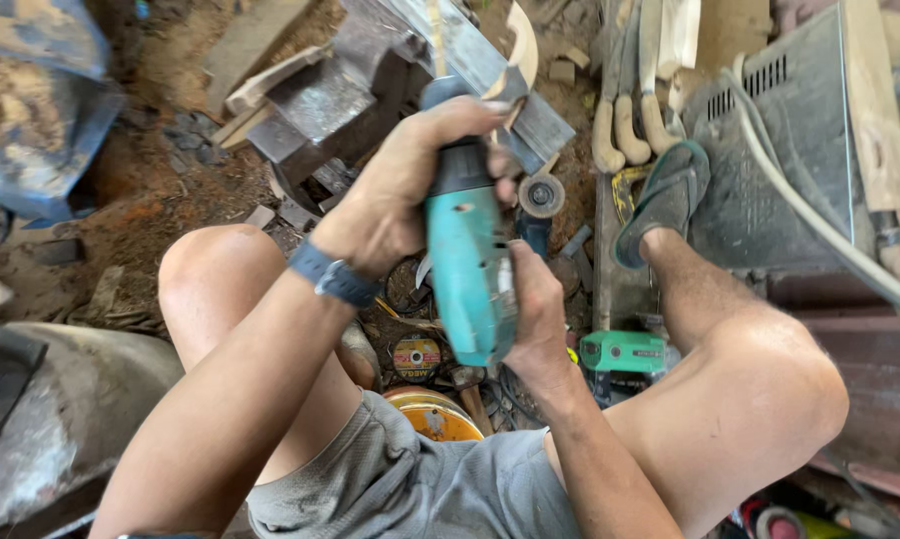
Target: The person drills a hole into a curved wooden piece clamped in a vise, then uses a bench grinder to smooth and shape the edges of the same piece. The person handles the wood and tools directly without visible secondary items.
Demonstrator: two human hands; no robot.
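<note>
Round yellow-red label on grinding disc [417,356] on floor btwn knees

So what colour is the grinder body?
Teal, with a dark front grip; the grinder shows best in the head view.

The grinder [465,269] sits between both hands: left hand [395,195] on its front, right hand [535,314] on its rear. Ahead lies the metal block [335,100]; beneath (between the knees) lie discs [417,356]; a second tool [625,352] lies right.
</note>
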